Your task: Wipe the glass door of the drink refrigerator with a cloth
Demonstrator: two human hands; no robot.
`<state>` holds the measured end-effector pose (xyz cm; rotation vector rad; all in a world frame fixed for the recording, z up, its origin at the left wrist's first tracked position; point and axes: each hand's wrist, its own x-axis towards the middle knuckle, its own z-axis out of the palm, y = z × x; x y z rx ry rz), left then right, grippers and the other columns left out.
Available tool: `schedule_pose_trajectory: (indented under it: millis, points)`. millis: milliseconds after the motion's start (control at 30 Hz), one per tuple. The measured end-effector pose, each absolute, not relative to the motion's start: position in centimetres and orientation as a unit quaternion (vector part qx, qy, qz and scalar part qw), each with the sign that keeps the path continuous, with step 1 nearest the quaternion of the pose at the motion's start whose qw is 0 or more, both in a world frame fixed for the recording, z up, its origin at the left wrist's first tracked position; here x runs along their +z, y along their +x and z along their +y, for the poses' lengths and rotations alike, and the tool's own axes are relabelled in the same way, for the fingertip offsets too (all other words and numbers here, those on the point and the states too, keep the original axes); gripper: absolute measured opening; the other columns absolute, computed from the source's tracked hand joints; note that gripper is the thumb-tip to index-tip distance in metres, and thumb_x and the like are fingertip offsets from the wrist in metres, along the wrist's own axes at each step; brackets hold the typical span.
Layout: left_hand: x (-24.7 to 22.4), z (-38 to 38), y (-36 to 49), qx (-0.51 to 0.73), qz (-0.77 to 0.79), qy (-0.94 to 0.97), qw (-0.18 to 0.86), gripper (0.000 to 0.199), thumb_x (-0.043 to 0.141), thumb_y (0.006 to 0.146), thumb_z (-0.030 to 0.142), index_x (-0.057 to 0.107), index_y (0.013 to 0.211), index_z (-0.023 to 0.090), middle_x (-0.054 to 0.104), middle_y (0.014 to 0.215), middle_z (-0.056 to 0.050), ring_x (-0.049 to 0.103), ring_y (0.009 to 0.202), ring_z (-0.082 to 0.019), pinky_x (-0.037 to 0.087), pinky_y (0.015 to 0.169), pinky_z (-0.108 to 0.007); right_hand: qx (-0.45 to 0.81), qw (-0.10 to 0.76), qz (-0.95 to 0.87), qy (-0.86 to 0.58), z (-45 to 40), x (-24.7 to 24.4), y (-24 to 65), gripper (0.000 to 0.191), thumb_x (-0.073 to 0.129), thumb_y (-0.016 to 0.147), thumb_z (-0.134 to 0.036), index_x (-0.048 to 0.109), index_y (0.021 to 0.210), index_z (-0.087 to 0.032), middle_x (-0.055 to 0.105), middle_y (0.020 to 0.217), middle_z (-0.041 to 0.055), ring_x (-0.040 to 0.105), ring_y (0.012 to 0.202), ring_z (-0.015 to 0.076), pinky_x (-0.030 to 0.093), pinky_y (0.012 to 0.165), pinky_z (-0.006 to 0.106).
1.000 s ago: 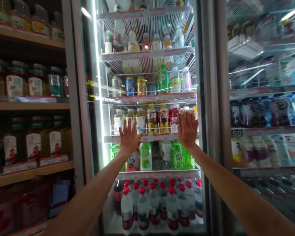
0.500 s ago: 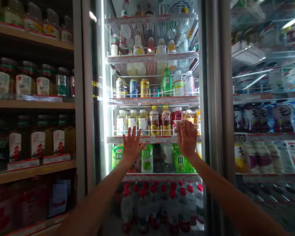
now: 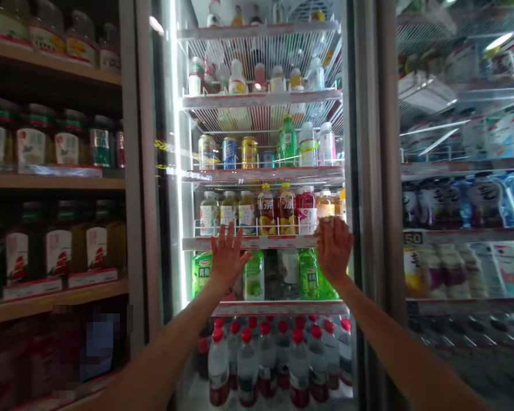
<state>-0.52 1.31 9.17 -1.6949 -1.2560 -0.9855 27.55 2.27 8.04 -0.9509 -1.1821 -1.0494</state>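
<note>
Fingers of the right hand, together, hold a cloth beneath them, left hand splayed.

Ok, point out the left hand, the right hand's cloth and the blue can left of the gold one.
Left hand (image 3: 227, 261): head view, back of the hand.
Crumpled cloth (image 3: 320, 224): head view, its uncovered edge.
Blue can (image 3: 229, 153): head view, middle of its front.

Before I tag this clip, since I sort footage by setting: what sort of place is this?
Probably a shop's drinks section: a lit, glass-fronted cooler holds rows of bottles and cans, label strips run beneath them, and stocked wooden-looking shelves stand at the picture's left.
</note>
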Motion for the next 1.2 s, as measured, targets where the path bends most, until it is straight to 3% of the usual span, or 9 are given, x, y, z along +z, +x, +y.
schedule_pose_trajectory:
  millis: [167,267,500,733,1000,1200]
  points:
    - [9.1,1.2,-0.4,-0.388,-0.504,-0.666,0.390,0.065,0.047,0.084,0.048,0.029,0.140,0.019,0.019,0.149,-0.014,0.009,0.139,-0.030,0.015,0.108,-0.056,-0.454,0.535,-0.619,-0.353,1.9,6.5,21.2,0.041,0.043,0.087,-0.022,0.048,0.127,-0.023,0.044,0.138,0.0098,0.023,0.136,0.0247,0.021,0.108,0.049]
    - [8.9,1.3,-0.4,-0.391,-0.502,-0.664,0.392,0.065,0.047,0.084,0.047,0.030,0.140,0.018,0.019,0.149,-0.014,0.009,0.139,-0.030,0.015,0.108,-0.056,-0.455,0.514,-0.644,-0.336,2.0,6.4,22.1,0.043,0.044,0.086,-0.021,0.047,0.129,-0.025,0.044,0.139,0.0076,0.024,0.136,0.0231,0.020,0.109,0.047]
    - [8.7,1.0,0.1,-0.389,-0.512,-0.666,0.378,0.065,0.050,0.083,0.045,0.030,0.139,0.019,0.019,0.149,-0.014,0.010,0.139,-0.030,0.013,0.109,-0.056,-0.447,0.597,-0.526,-0.410,2.4,7.9,27.1,0.048,0.041,0.088,-0.026,0.038,0.136,-0.022,0.035,0.144,0.0119,0.023,0.136,0.0269,0.023,0.105,0.052]
    - [8.3,0.7,-0.2,-0.381,-0.504,-0.674,0.384,0.067,0.047,0.084,0.048,0.027,0.140,0.019,0.018,0.150,-0.014,0.009,0.139,-0.030,0.014,0.108,-0.057,-0.467,0.495,-0.654,-0.331,2.0,6.1,22.1,0.043,0.045,0.086,-0.021,0.047,0.129,-0.024,0.043,0.139,0.0084,0.020,0.137,0.0234,0.020,0.109,0.048]
    - [7.8,1.2,0.0,-0.389,-0.508,-0.665,0.384,0.066,0.047,0.083,0.050,0.029,0.140,0.021,0.020,0.149,-0.012,0.009,0.139,-0.029,0.009,0.109,-0.057,-0.450,0.596,-0.522,-0.412,2.3,7.4,27.6,0.048,0.041,0.089,-0.026,0.037,0.137,-0.023,0.033,0.145,0.0126,0.023,0.136,0.0280,0.023,0.105,0.054]
    - [7.9,0.8,0.0,-0.384,-0.514,-0.665,0.382,0.067,0.050,0.082,0.049,0.032,0.139,0.018,0.020,0.149,-0.015,0.010,0.138,-0.032,0.015,0.107,-0.059,-0.463,0.492,-0.656,-0.336,1.6,6.0,20.6,0.036,0.045,0.086,-0.021,0.054,0.121,-0.023,0.046,0.137,0.0082,0.023,0.136,0.0242,0.021,0.108,0.048]
